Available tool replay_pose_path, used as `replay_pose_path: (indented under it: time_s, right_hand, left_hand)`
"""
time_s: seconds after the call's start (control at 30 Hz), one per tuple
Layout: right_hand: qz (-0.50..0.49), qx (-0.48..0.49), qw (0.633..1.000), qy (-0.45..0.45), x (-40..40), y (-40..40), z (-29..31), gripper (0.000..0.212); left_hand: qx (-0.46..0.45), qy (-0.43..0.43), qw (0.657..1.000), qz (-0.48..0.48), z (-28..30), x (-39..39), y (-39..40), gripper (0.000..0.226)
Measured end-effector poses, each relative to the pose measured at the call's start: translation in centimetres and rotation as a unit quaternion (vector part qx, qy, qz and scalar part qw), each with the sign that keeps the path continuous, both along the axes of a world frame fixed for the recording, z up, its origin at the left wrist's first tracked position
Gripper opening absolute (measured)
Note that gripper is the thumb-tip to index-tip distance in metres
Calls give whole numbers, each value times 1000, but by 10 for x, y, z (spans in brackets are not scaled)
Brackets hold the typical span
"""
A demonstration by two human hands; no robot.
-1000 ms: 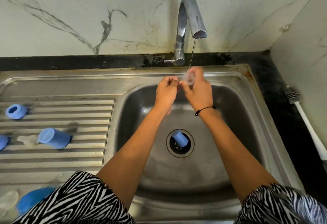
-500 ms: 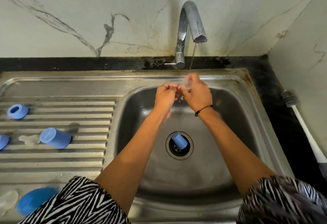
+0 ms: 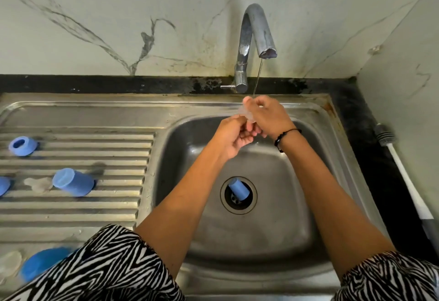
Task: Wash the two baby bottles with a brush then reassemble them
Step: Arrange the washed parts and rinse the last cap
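I see the steel sink [image 3: 356,158] filling most of the frame, its basin right of centre and its ribbed drainboard [image 3: 95,205] running off to the left edge. At top centre the tap [image 3: 251,39] bends over the basin and lets down a thin stream of water [image 3: 257,77].

Both forearms reach up from the bottom of the frame in zebra-striped sleeves [image 3: 107,265]. Just above centre, under the stream, my right hand [image 3: 268,115] has its fingers curled round a small clear piece, which I take to be a bottle teat [image 3: 247,114], though it is too blurred to be sure. My left hand [image 3: 234,134] sits touching it from below and left, fingers bent in and pinching the same piece. A black bead bracelet [image 3: 283,136] circles the right wrist.

Along the right edge a white-handled bottle brush [image 3: 403,170] lies on the dark counter [image 3: 370,158], bristles toward the wall.

At lower left a blue bottle [image 3: 41,262] is half hidden by the sleeve. On the drainboard at mid left a blue cap [image 3: 72,181] lies on its side beside a clear teat [image 3: 38,183]; a blue ring [image 3: 22,145] stands above them, and another blue piece [image 3: 3,185] is cut off by the left edge. In the drain [image 3: 238,195], low in the basin, a smaller blue cap [image 3: 238,188] lies tilted.
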State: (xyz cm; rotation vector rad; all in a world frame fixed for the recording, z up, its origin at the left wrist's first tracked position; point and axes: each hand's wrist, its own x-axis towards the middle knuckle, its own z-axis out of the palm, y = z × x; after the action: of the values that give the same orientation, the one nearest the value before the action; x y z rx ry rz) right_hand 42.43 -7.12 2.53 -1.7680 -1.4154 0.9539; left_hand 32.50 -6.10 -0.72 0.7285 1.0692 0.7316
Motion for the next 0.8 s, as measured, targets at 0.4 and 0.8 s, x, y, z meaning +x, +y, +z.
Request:
replay_pose_path:
  time_s: [0.4,0.8]
  right_hand:
    - [-21,-100,966,236,-18,-36,-2,42]
    - [189,-128,941,249,-90,-62,11,16]
  left_hand:
    - [172,150,973,31,17,-33,-43,12]
    - [188,220,942,168,36,-125,-107,19]
